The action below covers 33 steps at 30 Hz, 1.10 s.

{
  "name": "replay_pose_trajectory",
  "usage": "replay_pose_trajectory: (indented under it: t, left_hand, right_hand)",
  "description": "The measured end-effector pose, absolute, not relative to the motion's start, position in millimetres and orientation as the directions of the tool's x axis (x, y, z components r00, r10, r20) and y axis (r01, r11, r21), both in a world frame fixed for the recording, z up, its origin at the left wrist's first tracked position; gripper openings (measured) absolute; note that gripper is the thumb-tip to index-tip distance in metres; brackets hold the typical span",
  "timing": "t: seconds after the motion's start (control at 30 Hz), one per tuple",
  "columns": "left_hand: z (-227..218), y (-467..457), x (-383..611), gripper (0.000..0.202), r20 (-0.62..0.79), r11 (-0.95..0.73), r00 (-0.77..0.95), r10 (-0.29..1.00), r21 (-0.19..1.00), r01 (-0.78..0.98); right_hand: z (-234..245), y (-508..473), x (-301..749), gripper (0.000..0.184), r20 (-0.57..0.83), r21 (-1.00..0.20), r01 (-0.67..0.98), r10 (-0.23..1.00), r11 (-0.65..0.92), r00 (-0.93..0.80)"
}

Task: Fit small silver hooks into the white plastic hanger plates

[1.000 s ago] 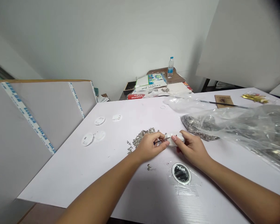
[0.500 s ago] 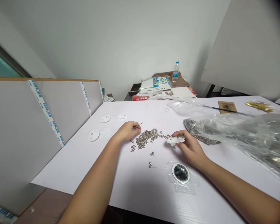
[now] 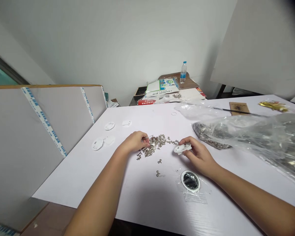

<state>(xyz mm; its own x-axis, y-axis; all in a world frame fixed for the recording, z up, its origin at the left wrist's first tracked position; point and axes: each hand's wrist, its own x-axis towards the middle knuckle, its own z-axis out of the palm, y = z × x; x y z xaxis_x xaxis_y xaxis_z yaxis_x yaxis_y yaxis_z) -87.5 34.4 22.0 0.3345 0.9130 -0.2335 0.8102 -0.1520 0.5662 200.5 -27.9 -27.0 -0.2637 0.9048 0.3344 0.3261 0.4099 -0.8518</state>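
My left hand [image 3: 137, 141] is closed round a thin silvery rod-like tool [image 3: 150, 136], whose exact kind is too small to tell. Its fingertips are at the left edge of a pile of small silvery metal pieces [image 3: 159, 141], and some pieces are hidden behind the fingers. To the right of the pile, my right hand [image 3: 198, 154] grips a white plastic disc [image 3: 179, 148] by its edge, tilted above the table. Several loose metal pieces [image 3: 159, 161] lie nearer to me. A round black piece with a white rim [image 3: 190, 181] rests on a clear plastic bag below my right hand.
White round parts [image 3: 109, 126] lie at the left of the white table [image 3: 137, 196]. Large clear bags of metal pieces [image 3: 248, 137] cover the right side, near a brown card [image 3: 239, 108] and a gold packet [image 3: 272, 106]. A grey partition [image 3: 49, 131] borders the left; a water bottle [image 3: 183, 72] stands behind.
My left hand has moved slightly right, bringing the thin tool and fingertips to the metal pile. My right hand still holds the white disc, now turned a little. The view has shifted slightly.
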Motion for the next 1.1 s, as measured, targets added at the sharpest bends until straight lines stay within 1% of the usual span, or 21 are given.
replay_pose_trajectory:
  t: [0.17, 0.23, 0.33, 0.5, 0.63, 0.8, 0.9, 1.03, 1.1]
  left_hand:
    - [23, 34, -90, 0.016, -0.223, -0.170, 0.345, 0.912, 0.559, 0.812]
    - [27, 33, -92, 0.017, -0.222, -0.166, 0.353, 0.909, 0.584, 0.795]
    - [35, 30, -89, 0.017, -0.200, -0.158, 0.374, 0.906, 0.658, 0.736]
    - [43, 22, -71, 0.020, -0.097, -0.207, 0.453, 0.886, 0.792, 0.575]
    - [37, 18, -58, 0.024, -0.082, -0.167, 0.482, 0.872, 0.877, 0.451]
    - [31, 16, -50, 0.026, -0.123, -0.103, 0.501, 0.856, 0.911, 0.400]
    - [31, 13, -44, 0.024, -0.094, -0.111, 0.505, 0.858, 0.926, 0.362]
    - [26, 9, -33, 0.020, -0.059, -0.129, 0.471, 0.880, 0.926, 0.356]
    - [22, 7, -28, 0.021, -0.053, -0.128, 0.478, 0.877, 0.933, 0.337]
  right_hand:
    - [-26, -29, 202, 0.016, 0.337, -0.849, 0.330, 0.904, 0.412, -0.262]
    - [-26, -29, 202, 0.016, 0.342, -0.845, 0.333, 0.902, 0.418, -0.263]
    - [-25, -30, 201, 0.016, 0.353, -0.836, 0.336, 0.894, 0.433, -0.275]
    - [-23, -30, 200, 0.024, 0.419, -0.798, 0.313, 0.847, 0.516, -0.327]
    - [-24, -30, 199, 0.028, 0.450, -0.771, 0.311, 0.820, 0.556, -0.353]
    - [-24, -31, 198, 0.027, 0.454, -0.765, 0.315, 0.817, 0.562, -0.356]
    - [-23, -31, 198, 0.029, 0.466, -0.756, 0.307, 0.805, 0.578, -0.367]
    - [-21, -32, 198, 0.035, 0.496, -0.729, 0.314, 0.785, 0.609, -0.372]
    - [-20, -32, 197, 0.037, 0.514, -0.708, 0.323, 0.772, 0.628, -0.374]
